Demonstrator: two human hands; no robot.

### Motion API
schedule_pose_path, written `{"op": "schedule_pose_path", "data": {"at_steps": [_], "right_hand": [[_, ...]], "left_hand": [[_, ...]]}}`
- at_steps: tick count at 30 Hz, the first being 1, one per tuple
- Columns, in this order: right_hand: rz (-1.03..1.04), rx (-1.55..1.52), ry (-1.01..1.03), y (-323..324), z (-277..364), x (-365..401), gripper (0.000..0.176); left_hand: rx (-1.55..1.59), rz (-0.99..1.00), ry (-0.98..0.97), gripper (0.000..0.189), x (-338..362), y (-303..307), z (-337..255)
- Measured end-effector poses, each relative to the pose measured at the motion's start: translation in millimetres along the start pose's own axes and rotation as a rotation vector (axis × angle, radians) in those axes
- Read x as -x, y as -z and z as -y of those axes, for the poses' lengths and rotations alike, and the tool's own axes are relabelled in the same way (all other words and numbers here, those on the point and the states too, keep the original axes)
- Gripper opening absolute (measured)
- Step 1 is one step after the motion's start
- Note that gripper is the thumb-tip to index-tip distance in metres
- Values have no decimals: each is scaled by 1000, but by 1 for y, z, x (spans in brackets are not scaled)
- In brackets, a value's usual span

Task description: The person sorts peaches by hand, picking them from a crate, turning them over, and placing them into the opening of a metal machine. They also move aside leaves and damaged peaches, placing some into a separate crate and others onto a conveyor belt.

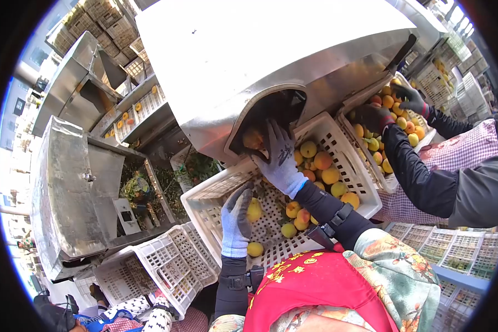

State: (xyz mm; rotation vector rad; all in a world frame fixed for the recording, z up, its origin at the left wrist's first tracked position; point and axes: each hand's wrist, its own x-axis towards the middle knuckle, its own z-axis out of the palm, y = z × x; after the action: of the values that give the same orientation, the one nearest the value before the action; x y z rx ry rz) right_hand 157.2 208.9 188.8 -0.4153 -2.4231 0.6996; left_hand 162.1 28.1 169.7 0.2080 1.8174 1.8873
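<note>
My left hand (237, 218), in a grey-blue work glove, is inside a white slatted plastic crate (205, 213), its fingers curled against a yellow peach (254, 210). My right hand (280, 157), gloved alike, reaches over the crate's far side to the dark opening (285, 108) of a metal machine. Its fingers are against an orange-yellow peach (253, 139) at the mouth of that opening; the fingertips are partly in shadow. Several yellow and red peaches (330, 176) lie in the right part of the crate, and one peach (255, 249) is near my left wrist.
A co-worker's dark-gloved hands (375, 117) handle peaches in another crate (365, 160) at right. Another person's sleeve (160, 312) is beside a white crate (166, 265) at lower left. The machine's metal hood (249, 55) overhangs my crate. A chute (144, 113) carries several fruits.
</note>
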Motion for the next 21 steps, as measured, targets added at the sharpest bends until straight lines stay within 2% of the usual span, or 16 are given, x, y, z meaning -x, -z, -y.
{"op": "schedule_pose_path", "data": {"at_steps": [4, 6, 7, 8, 10, 11, 12, 14, 16, 18, 20, 21], "right_hand": [[-91, -18, 44, -31, -12, -25, 76], [410, 171, 112, -20, -7, -65, 75], [445, 373, 138, -7, 7, -72, 72], [447, 376, 139, 2, 10, -71, 72], [-261, -124, 154, 21, 11, -52, 68], [-152, -385, 67, 38, 11, -40, 70], [29, -549, -2, 54, 10, -29, 79], [26, -510, 9, 51, -2, 8, 64], [318, -895, -230, 57, 1, 35, 57], [376, -922, -277, 59, 9, 53, 51], [195, -309, 196, 56, 20, 58, 66], [193, -310, 196, 53, 24, 59, 66]], "left_hand": [[-38, -1, 8, 36, -11, 5, 10], [-417, 60, -359, 40, -16, 15, 31], [-550, 55, -536, 43, -18, 14, 31], [-546, 55, -534, 43, -20, 9, 29], [714, -94, 183, 46, -16, -2, 23], [283, -98, -80, 49, -15, -7, 36], [1033, 53, 356, 50, -19, 4, 20], [1298, 144, 368, 48, -19, 3, 18], [1319, 175, 356, 48, -15, -3, 5], [1339, 210, 352, 48, -13, -7, 4], [1176, 298, 174, 48, -17, -8, 14], [1028, 321, 183, 50, -19, -6, 16]]}}
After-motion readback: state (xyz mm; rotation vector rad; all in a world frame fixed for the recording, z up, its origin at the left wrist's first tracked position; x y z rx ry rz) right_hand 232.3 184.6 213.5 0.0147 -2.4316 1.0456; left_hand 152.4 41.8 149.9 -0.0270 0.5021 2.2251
